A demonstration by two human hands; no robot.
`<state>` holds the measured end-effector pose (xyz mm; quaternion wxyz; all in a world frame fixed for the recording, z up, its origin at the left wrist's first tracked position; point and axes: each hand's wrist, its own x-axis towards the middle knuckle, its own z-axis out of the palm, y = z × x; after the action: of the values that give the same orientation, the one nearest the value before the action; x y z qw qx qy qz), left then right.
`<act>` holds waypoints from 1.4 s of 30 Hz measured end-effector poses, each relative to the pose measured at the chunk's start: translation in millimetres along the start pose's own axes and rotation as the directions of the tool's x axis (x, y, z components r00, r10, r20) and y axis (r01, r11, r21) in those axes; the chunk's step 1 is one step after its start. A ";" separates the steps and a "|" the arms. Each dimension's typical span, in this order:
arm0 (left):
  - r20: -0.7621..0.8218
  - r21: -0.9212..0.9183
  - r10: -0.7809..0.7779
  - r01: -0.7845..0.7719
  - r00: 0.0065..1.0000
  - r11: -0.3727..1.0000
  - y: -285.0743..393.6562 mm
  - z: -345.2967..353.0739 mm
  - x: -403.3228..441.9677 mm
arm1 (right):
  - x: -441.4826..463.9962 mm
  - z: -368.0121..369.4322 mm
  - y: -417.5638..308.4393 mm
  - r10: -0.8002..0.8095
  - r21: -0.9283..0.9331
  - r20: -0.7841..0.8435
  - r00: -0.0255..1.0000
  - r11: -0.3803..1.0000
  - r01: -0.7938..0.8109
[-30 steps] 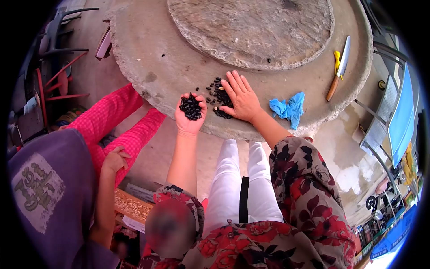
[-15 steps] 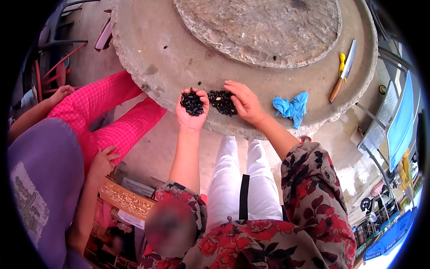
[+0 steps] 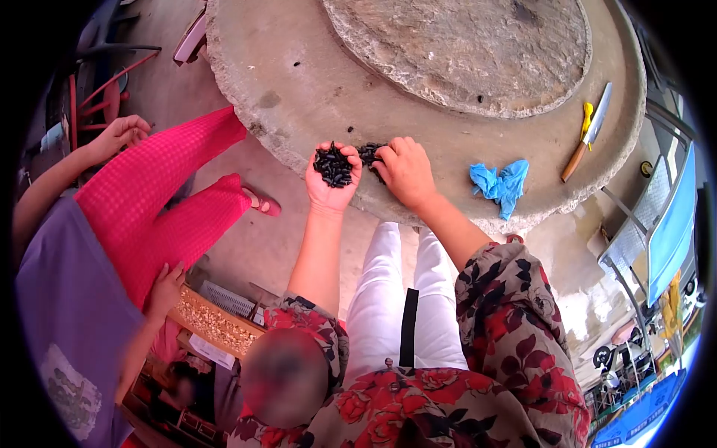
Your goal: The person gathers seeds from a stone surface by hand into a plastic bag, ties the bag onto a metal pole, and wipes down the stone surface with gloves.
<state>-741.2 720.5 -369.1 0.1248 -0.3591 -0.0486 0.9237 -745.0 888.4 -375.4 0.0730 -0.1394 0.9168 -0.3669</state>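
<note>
My left hand (image 3: pixel 333 183) is palm up and cupped, with a heap of small shiny black oval pieces (image 3: pixel 334 165) in it. The fingers curl round the pieces at the stone table's edge. Right beside it, my right hand (image 3: pixel 407 170) lies palm down with bent fingers over a pile of the same black pieces (image 3: pixel 368 153) on the stone. Its fingertips are in the pile, and part of the pile is hidden under them. What kind the pieces are I cannot make out.
Right of my hand lies a crumpled blue glove (image 3: pixel 502 187) on the round stone table (image 3: pixel 291 104). Farther right are a wooden-handled knife (image 3: pixel 588 134) and a yellow-handled tool (image 3: pixel 587 118). A person in pink trousers (image 3: pixel 160 205) stands at the left, near a tray of light pieces (image 3: pixel 216 321).
My right hand has moved left and its fingers have bent over the pile, covering more of it. The person at the left has shifted away from the table, and the view has turned slightly.
</note>
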 end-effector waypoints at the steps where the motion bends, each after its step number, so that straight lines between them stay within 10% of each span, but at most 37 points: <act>1: 0.002 0.005 0.002 -0.002 1.000 1.000 -0.4 0.6 -0.6 | 0.9 1.7 0.7 0.001 -0.012 0.000 1.000 1.000 -0.001; 15: -0.036 0.020 0.029 -0.028 0.999 0.999 -1.8 1.1 -0.6 | 2.2 2.7 -3.4 0.048 -0.009 -0.031 0.998 0.999 -0.049; 19: -0.048 0.030 0.030 -0.028 0.998 0.999 0.5 2.5 -2.0 | -1.2 -1.5 1.6 0.159 0.258 -0.032 0.987 0.955 -0.146; 21: -0.049 0.026 0.026 -0.025 0.998 0.999 0.9 3.5 -4.2 | -6.5 -7.6 -0.1 0.344 0.472 0.058 0.937 0.817 -0.330; 24: -0.026 0.008 0.014 -0.014 1.000 1.000 -1.4 7.6 -9.4 | -8.4 -36.1 -0.2 0.517 0.760 0.535 0.668 0.050 -0.648; 28: -0.017 -0.004 0.006 -0.006 1.000 1.000 -7.7 18.4 -20.9 | -10.2 -69.9 -13.0 0.386 0.766 0.643 0.662 -0.314 -0.560; 42: -0.010 0.041 -0.059 0.059 0.998 0.997 -26.4 79.1 -52.6 | -1.0 -116.8 -49.7 0.515 0.861 0.435 0.739 0.004 -0.509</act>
<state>-752.1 732.0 -271.8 0.1595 -0.3588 -0.0397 0.9188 -761.6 930.5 -256.8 0.2666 0.2776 0.4776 -0.7898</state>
